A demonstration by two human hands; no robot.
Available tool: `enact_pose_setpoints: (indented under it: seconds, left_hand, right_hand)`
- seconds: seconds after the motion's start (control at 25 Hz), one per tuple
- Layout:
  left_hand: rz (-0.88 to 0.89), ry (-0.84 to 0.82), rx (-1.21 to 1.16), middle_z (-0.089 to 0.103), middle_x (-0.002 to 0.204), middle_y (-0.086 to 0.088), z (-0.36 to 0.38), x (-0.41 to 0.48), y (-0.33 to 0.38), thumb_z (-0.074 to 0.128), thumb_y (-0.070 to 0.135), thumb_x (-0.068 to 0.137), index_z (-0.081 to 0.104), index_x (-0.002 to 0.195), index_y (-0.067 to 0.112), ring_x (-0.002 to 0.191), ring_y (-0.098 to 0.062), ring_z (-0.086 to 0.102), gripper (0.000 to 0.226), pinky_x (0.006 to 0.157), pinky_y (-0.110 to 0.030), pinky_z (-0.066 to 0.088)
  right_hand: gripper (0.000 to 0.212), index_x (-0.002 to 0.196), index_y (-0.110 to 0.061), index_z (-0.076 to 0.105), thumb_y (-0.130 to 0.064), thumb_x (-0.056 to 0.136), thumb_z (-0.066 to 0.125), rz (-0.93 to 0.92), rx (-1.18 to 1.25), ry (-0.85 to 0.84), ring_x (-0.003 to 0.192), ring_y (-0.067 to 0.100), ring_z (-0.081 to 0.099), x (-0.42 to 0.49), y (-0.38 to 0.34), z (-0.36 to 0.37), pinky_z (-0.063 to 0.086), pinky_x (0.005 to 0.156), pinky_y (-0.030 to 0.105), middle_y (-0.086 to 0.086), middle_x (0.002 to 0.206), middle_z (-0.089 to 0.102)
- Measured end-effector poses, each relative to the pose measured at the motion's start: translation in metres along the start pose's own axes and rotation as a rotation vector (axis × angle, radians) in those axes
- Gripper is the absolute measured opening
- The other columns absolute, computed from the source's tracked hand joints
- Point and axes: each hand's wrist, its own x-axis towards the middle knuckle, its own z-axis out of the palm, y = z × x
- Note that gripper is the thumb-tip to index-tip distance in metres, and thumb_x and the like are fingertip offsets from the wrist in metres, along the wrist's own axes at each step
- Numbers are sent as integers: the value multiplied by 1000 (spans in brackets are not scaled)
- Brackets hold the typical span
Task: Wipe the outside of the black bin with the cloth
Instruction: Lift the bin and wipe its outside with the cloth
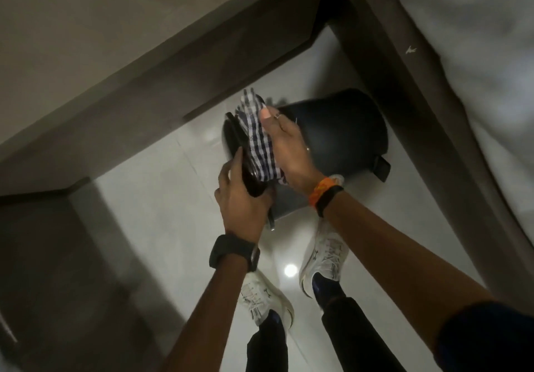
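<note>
The black bin (pixel 341 137) is a round pedal bin, held tilted above the pale tiled floor, its pedal (pixel 383 168) at the lower right. Its lid end (pixel 232 137) points left. My left hand (pixel 242 198) grips the lid's near rim from below. A blue-and-white checked cloth (pixel 255 137) lies over the lid end and the bin's top. My right hand (pixel 289 146) presses flat on the cloth, thumb on its upper part. The cloth and my hands hide much of the lid.
A dark skirting board (pixel 161 62) runs along the pale wall at the left. A dark wooden frame (pixel 404 97) rises to the right, with white fabric (pixel 476 39) beyond it. My two white shoes (pixel 323 259) stand on the glossy floor (pixel 150 186) just below the bin.
</note>
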Motion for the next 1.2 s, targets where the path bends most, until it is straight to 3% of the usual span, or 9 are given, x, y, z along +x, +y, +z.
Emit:
enact_pose_setpoints:
  seconds: [0.16, 0.28, 0.36, 0.44, 0.6, 0.72, 0.92, 1.08, 1.2]
  left_hand:
    - [-151, -32, -196, 52, 149, -6, -7, 18, -15, 77, 12, 85, 21, 155, 35, 130, -33, 54, 92, 101, -41, 51]
    - [-251, -128, -269, 41, 156, -7, -12, 9, -33, 74, 10, 87, 1, 158, 43, 137, -40, 46, 107, 100, -65, 50]
    - [-248, -125, -301, 37, 157, -9, -8, -4, -40, 72, 2, 87, -3, 159, 37, 141, -38, 42, 110, 111, -57, 44]
    - [-175, -78, -185, 38, 153, -12, 1, -5, -45, 70, -2, 87, 0, 160, 31, 139, -35, 44, 107, 109, -44, 43]
    - [-126, -81, 42, 40, 149, -14, 0, -8, -64, 72, 2, 85, -4, 158, 39, 129, -41, 53, 111, 99, -60, 52]
    - [-178, -132, 55, 42, 150, -16, -5, -22, -71, 77, 3, 80, -11, 156, 42, 127, -42, 55, 123, 95, -61, 56]
    - [-74, 7, -97, 26, 157, -14, 6, -1, -39, 91, 6, 65, 6, 160, 24, 140, -29, 39, 128, 106, -49, 51]
    - [-31, 7, -108, 12, 165, -15, 8, 28, -23, 94, 17, 63, 16, 158, 27, 150, -34, 25, 123, 117, -54, 38]
    - [-116, 103, -317, 23, 161, -11, 14, 23, -28, 91, 8, 65, 21, 157, 24, 139, -19, 35, 117, 112, -44, 45]
  right_hand:
    - [42, 151, -31, 48, -38, 111, 39, -456, -900, -261, 157, 17, 31, 20, 20, 5, 11, 133, 44, 0, 167, 39]
    - [43, 148, -35, 52, -46, 109, 35, -302, -1308, -44, 151, 26, 41, 62, 19, -44, 25, 128, 50, -2, 161, 48]
    - [56, 139, -27, 60, -57, 107, 25, 71, -1342, 101, 140, 37, 52, 73, 21, -87, 31, 122, 56, 10, 151, 58]
    - [60, 140, -24, 58, -57, 107, 19, 201, -1271, 88, 138, 42, 53, 56, 33, -98, 32, 119, 57, 16, 151, 56]
    - [48, 154, -38, 39, -48, 107, 33, -225, -1232, -11, 152, 29, 36, 12, 66, -39, 25, 125, 60, -1, 164, 40]
    - [52, 147, -35, 51, -53, 101, 36, -468, -1342, -37, 151, 28, 39, 5, 78, -8, 23, 123, 65, -2, 161, 46]
    - [44, 137, -32, 63, -43, 104, 37, -352, -1305, 71, 146, 23, 46, 50, 55, 5, 27, 121, 63, -8, 151, 58]
    - [47, 143, -30, 58, -46, 106, 36, -684, -1412, -350, 150, 21, 43, 51, 61, -27, 26, 126, 53, -4, 158, 52]
    - [47, 142, -36, 57, -48, 102, 35, -322, -1365, 66, 151, 26, 41, 71, 52, -50, 23, 127, 57, -2, 157, 53]
